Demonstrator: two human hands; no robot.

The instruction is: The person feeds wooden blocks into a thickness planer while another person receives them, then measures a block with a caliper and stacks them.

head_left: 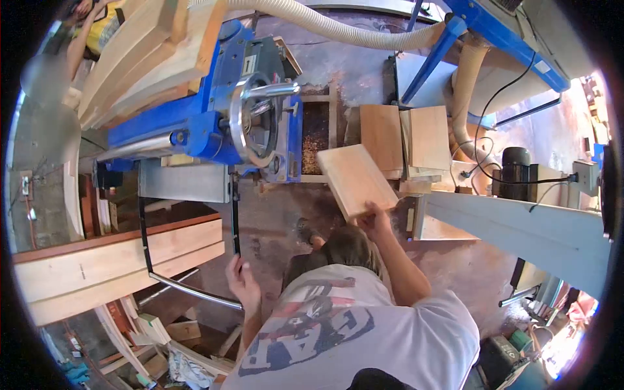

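Note:
A pale rectangular wooden board (356,177) is tilted in front of my knees, with my right hand (374,222) gripping its near edge. Empty, with the fingers apart and slightly curled, my left hand (244,283) hangs beside the black metal frame (235,221) on the left. Beyond the held board, more flat boards (381,138) of similar size are stacked low down. A blue machine with a shiny handwheel (250,120) stands ahead, and long curved wooden pieces (140,55) lie on top of it.
Long planks (117,268) extend across the left side. A ribbed hose (338,29) runs along the back to a blue-framed machine (494,39). A long pale panel (520,227) juts in from the right. Wood offcuts (153,328) lie lower left. Another person's arm (79,49) shows upper left.

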